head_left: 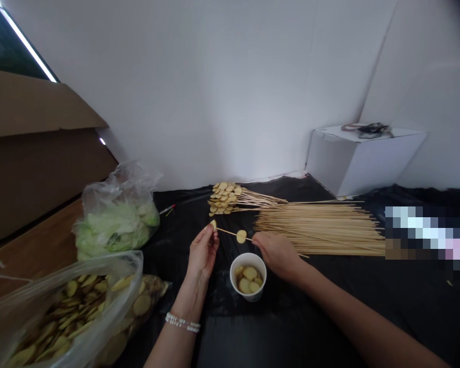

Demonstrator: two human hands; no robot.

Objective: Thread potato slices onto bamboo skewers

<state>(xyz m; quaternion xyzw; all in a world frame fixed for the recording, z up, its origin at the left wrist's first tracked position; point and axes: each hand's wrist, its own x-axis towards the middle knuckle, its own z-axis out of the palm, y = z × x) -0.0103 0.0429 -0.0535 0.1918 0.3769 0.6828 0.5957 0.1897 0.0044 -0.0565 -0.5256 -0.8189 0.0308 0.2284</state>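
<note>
My left hand [206, 248] pinches a pale yellow slice [213, 224], which looks like potato, at the tip of a thin wooden skewer [226, 232]. Farther along that skewer sits another potato slice [241, 236], pierced through. My right hand [278, 254] is closed around the skewer's other end. Between my forearms stands a white cup [233, 278] holding several slices in what looks like liquid. Just beyond my hands lies a pile of skewers with potato slices on their ends [224, 197]. Beside my right hand is a broad heap of bare skewers [322, 227].
A large open plastic bag of slices [76, 312] lies at the near left. Behind it stands a clear bag of pale green vegetables [115, 225]. A white box [362, 158] with small items on top is at the back right. Black sheeting [249, 337] covers the table.
</note>
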